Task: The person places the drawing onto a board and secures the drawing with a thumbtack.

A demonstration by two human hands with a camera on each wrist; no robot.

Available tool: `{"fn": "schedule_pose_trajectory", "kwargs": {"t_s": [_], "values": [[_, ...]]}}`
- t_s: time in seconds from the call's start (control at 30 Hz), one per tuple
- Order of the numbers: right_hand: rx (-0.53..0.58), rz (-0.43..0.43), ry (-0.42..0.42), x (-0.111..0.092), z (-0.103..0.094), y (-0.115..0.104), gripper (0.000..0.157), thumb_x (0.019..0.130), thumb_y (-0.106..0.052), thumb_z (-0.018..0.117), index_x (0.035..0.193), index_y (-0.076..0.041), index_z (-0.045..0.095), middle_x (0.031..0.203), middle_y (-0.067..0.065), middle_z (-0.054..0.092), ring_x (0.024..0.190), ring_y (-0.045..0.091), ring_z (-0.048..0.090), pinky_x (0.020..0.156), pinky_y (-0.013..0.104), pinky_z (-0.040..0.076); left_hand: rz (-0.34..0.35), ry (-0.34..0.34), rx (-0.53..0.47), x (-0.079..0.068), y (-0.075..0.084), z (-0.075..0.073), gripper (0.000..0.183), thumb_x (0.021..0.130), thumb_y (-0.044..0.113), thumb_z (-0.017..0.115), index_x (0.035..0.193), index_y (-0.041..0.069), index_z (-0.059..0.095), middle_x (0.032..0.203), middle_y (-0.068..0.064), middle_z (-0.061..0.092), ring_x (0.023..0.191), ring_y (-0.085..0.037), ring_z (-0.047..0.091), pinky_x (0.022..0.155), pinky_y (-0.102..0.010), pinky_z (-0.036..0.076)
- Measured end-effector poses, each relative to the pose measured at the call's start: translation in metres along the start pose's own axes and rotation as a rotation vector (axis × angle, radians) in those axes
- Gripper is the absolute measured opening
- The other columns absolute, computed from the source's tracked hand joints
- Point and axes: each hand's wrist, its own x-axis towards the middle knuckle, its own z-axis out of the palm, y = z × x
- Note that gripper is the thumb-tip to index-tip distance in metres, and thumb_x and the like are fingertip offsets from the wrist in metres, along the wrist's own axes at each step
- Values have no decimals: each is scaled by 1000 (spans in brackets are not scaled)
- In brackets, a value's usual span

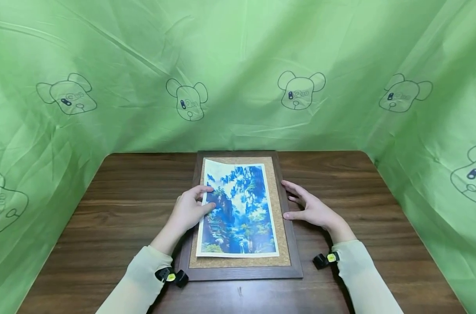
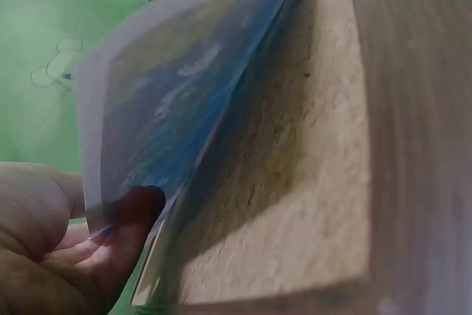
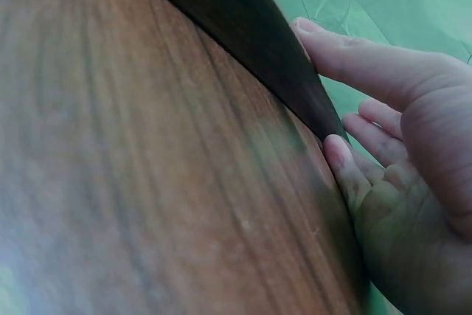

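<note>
A blue landscape print with a white border lies over the cork panel of a dark wooden frame. My left hand pinches the print's left edge, thumb on the picture side. In the left wrist view the print bows up from the cork along that edge. On the other side, my right hand rests its fingertips and thumb against the frame's right border, fingers fairly straight. The right wrist view has that hand at the frame's dark outer edge.
The frame lies on a brown wood-grain table, reaching its far edge. Green fabric printed with bear heads hangs behind and at both sides. Small black wrist cameras sit at both sleeves.
</note>
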Motion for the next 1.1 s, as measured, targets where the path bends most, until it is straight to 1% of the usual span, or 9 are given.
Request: {"fn": "schedule_pose_trajectory", "kwargs": {"t_s": [0.17,0.27,0.4,0.5,0.67,0.77,0.93,1.1], "values": [[-6,-7,-3,1,0,-1,103,94,-17,90,175,-16,25,181,7,22,162,40,30,126,57,33,-10,-42,-15,0,2,2,48,97,14,85,143,13,71,91,-6,57,53,-13,42,52,-29,40],[-18,-16,-6,1,0,0,103,94,-18,89,175,-16,25,181,8,22,163,39,29,126,56,33,-11,-54,8,1,2,3,48,97,17,85,142,14,71,86,-6,57,54,-13,45,51,-29,40],[-24,-20,-4,2,0,1,103,95,-17,89,175,-15,25,181,8,22,163,39,29,126,57,32,27,-48,75,2,1,-1,47,99,23,83,143,12,71,85,-4,61,60,-15,52,56,-33,43],[-24,-16,-3,2,0,1,103,95,-17,89,175,-14,25,181,9,22,163,41,29,126,58,32,43,-21,109,2,0,-5,44,100,24,82,141,11,73,92,-4,67,67,-14,59,62,-34,48],[-21,4,-3,2,0,-1,103,94,-18,89,175,-15,26,181,6,23,161,41,32,127,58,32,33,9,79,2,-3,-11,33,97,11,83,130,8,78,94,-5,74,65,-12,70,61,-34,56],[-19,10,-3,2,0,-3,102,94,-17,89,175,-16,26,181,6,23,161,41,33,127,57,33,25,-7,50,3,-4,-12,31,96,7,83,127,6,79,89,-4,73,62,-14,71,58,-33,59],[-18,13,-1,2,0,-3,102,95,-16,89,175,-16,26,181,5,22,161,41,33,127,56,33,3,-32,51,4,-5,-13,32,96,9,84,127,6,78,87,-4,72,61,-14,71,59,-33,60],[-18,23,0,3,1,-4,103,94,-17,90,175,-17,26,181,4,22,160,41,35,126,55,33,-7,-55,56,5,-8,-14,34,96,10,84,130,7,78,93,-5,72,64,-14,71,61,-35,59]]}}
